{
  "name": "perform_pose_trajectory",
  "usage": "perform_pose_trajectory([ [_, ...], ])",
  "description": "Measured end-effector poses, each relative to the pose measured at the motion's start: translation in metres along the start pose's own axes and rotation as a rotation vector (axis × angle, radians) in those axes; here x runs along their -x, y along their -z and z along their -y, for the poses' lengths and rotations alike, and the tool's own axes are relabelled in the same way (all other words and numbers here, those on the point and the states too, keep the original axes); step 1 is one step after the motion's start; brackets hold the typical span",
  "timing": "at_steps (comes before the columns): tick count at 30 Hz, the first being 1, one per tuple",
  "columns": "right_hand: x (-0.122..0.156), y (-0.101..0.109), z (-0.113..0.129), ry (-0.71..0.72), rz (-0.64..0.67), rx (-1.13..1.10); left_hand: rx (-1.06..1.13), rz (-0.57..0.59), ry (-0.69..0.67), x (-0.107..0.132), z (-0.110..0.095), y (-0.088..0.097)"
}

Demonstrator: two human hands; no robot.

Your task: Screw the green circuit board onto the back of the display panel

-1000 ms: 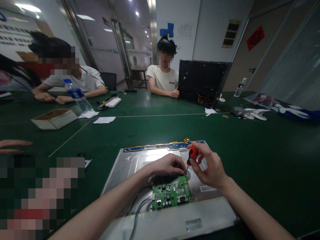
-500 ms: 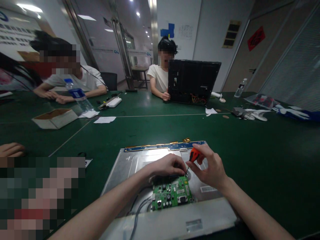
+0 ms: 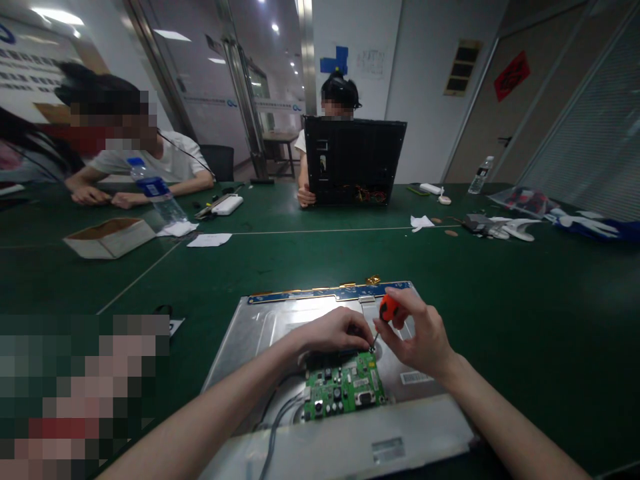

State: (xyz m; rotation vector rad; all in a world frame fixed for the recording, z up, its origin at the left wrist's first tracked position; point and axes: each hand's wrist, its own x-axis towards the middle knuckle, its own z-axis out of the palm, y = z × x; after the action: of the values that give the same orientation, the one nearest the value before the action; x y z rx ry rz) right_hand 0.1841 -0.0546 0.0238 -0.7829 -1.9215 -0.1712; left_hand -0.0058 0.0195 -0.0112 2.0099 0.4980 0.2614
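A screwdriver with a red and black handle [image 3: 388, 309] is gripped in my right hand [image 3: 423, 331]. Its thin shaft slants down to the far right corner of a green circuit board [image 3: 344, 385]. At that same corner, my left hand [image 3: 340, 329] has its fingers curled and pinched close to the screwdriver tip; anything between them is hidden. The board lies on a silvery metal panel [image 3: 265, 323], which has a blue circuit strip [image 3: 320, 293] along its far edge. Grey cables [image 3: 278, 427] run from the board's left side over the panel's near edge.
Across the green table [image 3: 280, 260], a person holds a black screen housing [image 3: 355, 160] upright. To the left are an open box [image 3: 110, 240], a tilted water bottle [image 3: 156, 190] and another seated person. White gloves [image 3: 510, 229] and a second bottle [image 3: 481, 175] lie farther right.
The screwdriver handle has turned slightly in my right fingers, while my left hand has stayed in place. Across the table, the black housing has shifted left, covering more of the person behind it.
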Motion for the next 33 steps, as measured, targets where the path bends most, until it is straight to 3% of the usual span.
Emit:
perform_pose_trajectory([
  [33, -0.0015, 0.0019, 0.0038, -0.004, 0.024, -0.034, 0.009, 0.012, -0.016, -0.0005, 0.0038, -0.0007],
])
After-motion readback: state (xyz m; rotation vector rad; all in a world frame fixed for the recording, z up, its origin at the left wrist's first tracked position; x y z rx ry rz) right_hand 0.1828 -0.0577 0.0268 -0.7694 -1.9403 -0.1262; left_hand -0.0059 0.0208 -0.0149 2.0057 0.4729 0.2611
